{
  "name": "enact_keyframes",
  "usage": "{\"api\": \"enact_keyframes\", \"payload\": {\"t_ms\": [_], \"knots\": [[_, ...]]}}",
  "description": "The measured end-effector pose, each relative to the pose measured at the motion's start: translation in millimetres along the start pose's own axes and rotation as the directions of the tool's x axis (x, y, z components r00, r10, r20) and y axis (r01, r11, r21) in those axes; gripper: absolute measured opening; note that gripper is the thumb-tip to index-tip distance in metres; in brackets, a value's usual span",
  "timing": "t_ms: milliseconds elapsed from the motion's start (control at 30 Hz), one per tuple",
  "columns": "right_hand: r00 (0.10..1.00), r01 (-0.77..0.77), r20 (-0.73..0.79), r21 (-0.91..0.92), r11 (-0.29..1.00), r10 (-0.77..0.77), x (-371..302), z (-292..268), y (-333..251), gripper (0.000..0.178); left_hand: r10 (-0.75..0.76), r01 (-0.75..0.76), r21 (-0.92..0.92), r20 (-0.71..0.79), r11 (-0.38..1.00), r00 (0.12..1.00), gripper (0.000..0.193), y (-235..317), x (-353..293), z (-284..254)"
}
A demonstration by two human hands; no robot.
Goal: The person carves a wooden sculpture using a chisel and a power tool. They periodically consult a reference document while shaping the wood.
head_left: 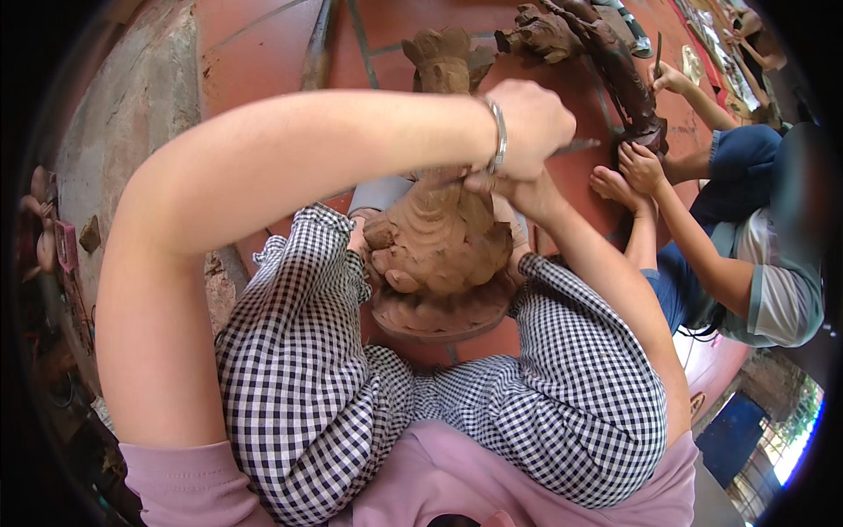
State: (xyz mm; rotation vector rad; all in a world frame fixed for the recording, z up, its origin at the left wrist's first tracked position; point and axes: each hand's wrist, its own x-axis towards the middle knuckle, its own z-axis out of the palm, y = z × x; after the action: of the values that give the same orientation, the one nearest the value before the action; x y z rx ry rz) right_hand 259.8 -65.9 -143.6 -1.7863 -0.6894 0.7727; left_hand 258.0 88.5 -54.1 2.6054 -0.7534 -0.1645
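A brown clay sculpture [439, 241] stands between my feet, with layered, petal-like relief and a wide round base. Its top, a rough crown shape [436, 53], shows beyond my left forearm, which hides the middle. My left hand [531, 127], a bracelet [499, 136] at its wrist, is closed in a fist over the far right side of the sculpture; what it holds is hidden. Just below it, my right hand [514, 189] is closed in a pinch against the narrow part of the clay. A thin tool [578, 145], blurred, sticks out to the right and seems to run through the right hand.
At the right a co-worker sits with a hand [672, 79] on a slim tool and another hand [643, 167] at a dark carved piece [628, 83]. A long bar [318, 44] lies on the red tiles [255, 44]. A worn grey slab [132, 114] borders the left.
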Motion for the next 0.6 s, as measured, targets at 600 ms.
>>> {"api": "enact_keyframes", "payload": {"t_ms": [600], "knots": [[0.995,0.052,0.082,0.019,0.998,-0.053,17.9,-3.3,-24.0,0.058,-0.008,0.012,0.064,-0.065,0.998,0.998,0.013,-8.5,-3.2,-1.4]]}}
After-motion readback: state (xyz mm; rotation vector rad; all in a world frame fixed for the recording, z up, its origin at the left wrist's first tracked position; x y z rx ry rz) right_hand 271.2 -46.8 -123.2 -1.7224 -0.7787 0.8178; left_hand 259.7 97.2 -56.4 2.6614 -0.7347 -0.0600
